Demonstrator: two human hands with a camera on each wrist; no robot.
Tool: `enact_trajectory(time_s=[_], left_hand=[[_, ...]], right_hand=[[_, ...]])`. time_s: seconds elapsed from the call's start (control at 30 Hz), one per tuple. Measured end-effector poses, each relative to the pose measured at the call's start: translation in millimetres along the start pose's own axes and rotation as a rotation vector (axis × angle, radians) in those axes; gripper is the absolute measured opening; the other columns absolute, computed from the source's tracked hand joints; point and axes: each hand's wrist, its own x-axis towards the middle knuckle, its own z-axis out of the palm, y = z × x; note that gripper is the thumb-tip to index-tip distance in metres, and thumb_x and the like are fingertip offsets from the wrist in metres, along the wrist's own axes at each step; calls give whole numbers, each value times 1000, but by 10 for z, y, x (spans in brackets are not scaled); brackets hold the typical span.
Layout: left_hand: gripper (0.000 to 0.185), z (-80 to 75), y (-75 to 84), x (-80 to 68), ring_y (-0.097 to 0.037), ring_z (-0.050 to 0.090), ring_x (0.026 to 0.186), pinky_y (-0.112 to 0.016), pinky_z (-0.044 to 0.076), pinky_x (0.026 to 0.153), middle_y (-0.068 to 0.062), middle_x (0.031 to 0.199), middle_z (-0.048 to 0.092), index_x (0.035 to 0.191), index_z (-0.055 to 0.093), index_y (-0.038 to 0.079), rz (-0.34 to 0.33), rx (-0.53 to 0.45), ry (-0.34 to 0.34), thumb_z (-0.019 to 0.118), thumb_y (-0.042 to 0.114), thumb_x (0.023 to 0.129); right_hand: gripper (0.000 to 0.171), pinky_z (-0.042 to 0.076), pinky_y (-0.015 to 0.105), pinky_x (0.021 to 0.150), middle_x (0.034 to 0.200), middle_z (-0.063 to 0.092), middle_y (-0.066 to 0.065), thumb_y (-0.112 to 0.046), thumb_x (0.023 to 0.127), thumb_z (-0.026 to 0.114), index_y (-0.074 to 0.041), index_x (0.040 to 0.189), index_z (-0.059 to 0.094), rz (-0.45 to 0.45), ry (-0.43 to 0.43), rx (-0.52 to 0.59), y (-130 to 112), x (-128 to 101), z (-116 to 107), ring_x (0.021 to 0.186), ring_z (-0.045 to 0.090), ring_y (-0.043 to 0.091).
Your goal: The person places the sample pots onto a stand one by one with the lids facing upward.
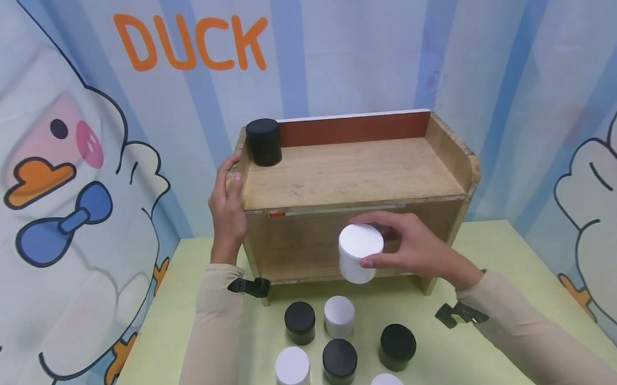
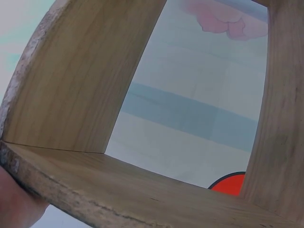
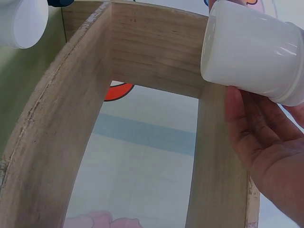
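My right hand (image 1: 419,248) grips a white lidded jar (image 1: 360,253), held up in front of the wooden shelf (image 1: 339,179). In the right wrist view, fingers curl along the side of this white jar (image 3: 251,52). My left hand (image 1: 228,210) rests on the shelf's left side panel, thumb at its front edge; only a bit of that hand (image 2: 19,202) shows in the left wrist view. A black lidded jar (image 1: 264,143) stands on the top board at the back left corner. Below the top board, the lower compartment has an open back.
On the pale green table (image 1: 480,346) before the shelf stand several jars: black ones (image 1: 300,323) and white ones (image 1: 293,370), one cut off at the bottom edge. A striped curtain (image 1: 354,52) with duck prints hangs behind and at both sides.
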Motion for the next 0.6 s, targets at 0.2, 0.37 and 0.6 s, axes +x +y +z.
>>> enact_trajectory(time_s=[0.2, 0.37, 0.6], left_hand=[[42, 1, -13, -3, -15, 42, 143, -50, 28, 121, 4, 154, 49, 143, 51, 32, 2, 2, -4, 39, 36, 104], [41, -2, -22, -5, -16, 41, 144, -52, 28, 121, 4, 154, 48, 143, 51, 33, -8, 7, -7, 39, 37, 104], [42, -6, -21, -2, -18, 41, 144, -54, 28, 121, 3, 155, 48, 143, 51, 33, -6, 9, -5, 39, 38, 104]], right_hand=[[62, 56, 25, 83, 120, 72, 7, -16, 77, 86, -8, 133, 62, -6, 4, 5, -21, 34, 5, 97, 66, 11], [61, 56, 25, 82, 118, 72, 5, -17, 77, 86, -10, 133, 63, -6, 8, -2, -39, 55, -1, 96, 66, 11], [61, 55, 27, 81, 117, 72, 3, -19, 77, 86, -13, 133, 62, 8, 9, -18, -98, 86, -34, 95, 65, 12]])
